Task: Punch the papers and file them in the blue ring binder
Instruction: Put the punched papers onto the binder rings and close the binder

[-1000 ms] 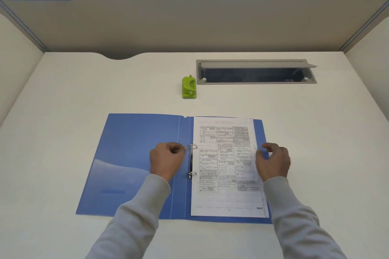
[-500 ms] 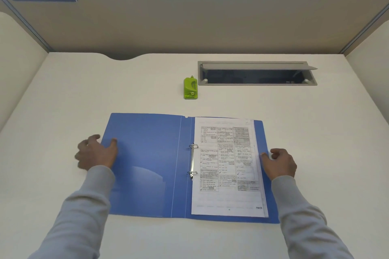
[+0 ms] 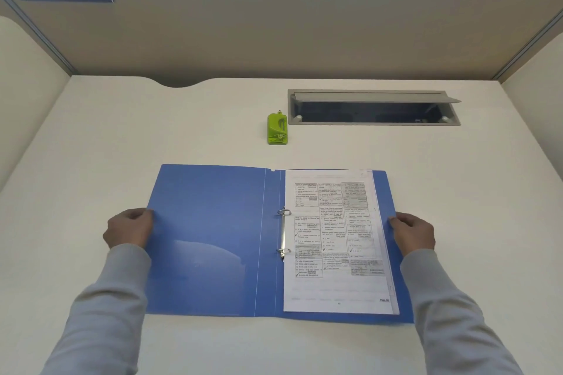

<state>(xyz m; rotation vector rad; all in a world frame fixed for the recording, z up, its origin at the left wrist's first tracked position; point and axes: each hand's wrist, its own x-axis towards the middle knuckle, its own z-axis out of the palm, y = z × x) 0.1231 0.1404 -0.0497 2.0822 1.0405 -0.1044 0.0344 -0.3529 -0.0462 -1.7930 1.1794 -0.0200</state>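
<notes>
The blue ring binder (image 3: 210,234) lies open and flat on the desk. Printed papers (image 3: 335,240) sit on its right half, threaded on the two metal rings (image 3: 283,231). My left hand (image 3: 129,230) grips the outer edge of the left cover with curled fingers. My right hand (image 3: 414,233) holds the outer edge of the right cover, beside the papers. A green hole punch (image 3: 277,129) stands alone on the desk behind the binder.
An open grey cable hatch (image 3: 374,107) is set into the desk at the back right. Beige partition walls (image 3: 274,30) close the desk on three sides. The desk top (image 3: 122,131) is cream-coloured.
My left hand left the rings at the spine and moved out to the left cover's edge, which it now grips. My right hand shifted slightly out to the right cover's edge.
</notes>
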